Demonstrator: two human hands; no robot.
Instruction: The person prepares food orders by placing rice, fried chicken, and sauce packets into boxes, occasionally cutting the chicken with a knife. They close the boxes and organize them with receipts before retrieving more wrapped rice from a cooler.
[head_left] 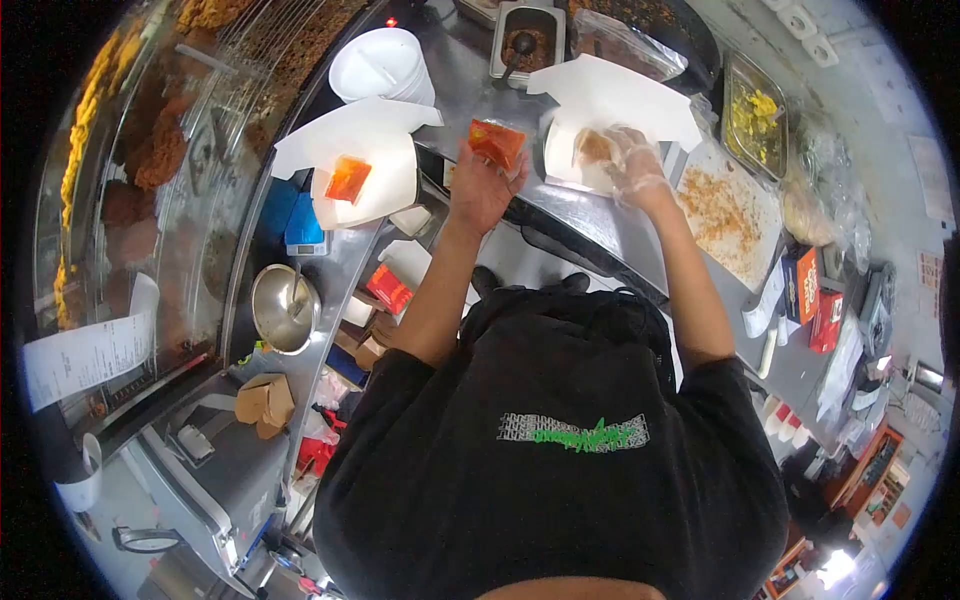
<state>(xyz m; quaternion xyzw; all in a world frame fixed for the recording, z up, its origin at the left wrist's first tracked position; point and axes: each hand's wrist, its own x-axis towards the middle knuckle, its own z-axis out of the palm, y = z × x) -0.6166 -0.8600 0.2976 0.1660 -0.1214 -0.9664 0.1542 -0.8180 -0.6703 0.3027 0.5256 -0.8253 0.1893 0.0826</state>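
Note:
My left hand is closed on a clear sauce packet filled with orange-red sauce, raised in front of the metal counter. A thin clear glove covers my right hand, which is inside an open white takeout box. Its fingers curl against a pale-brown item in the box; glare blurs what it is. To the left, a second open white takeout box has another orange-red sauce packet in it.
White tubs stand behind the left box. A metal pan of dark sauce with a ladle lies at the back. On the right are a crumb-covered tray and a pan of yellow food. A steel bowl sits at left.

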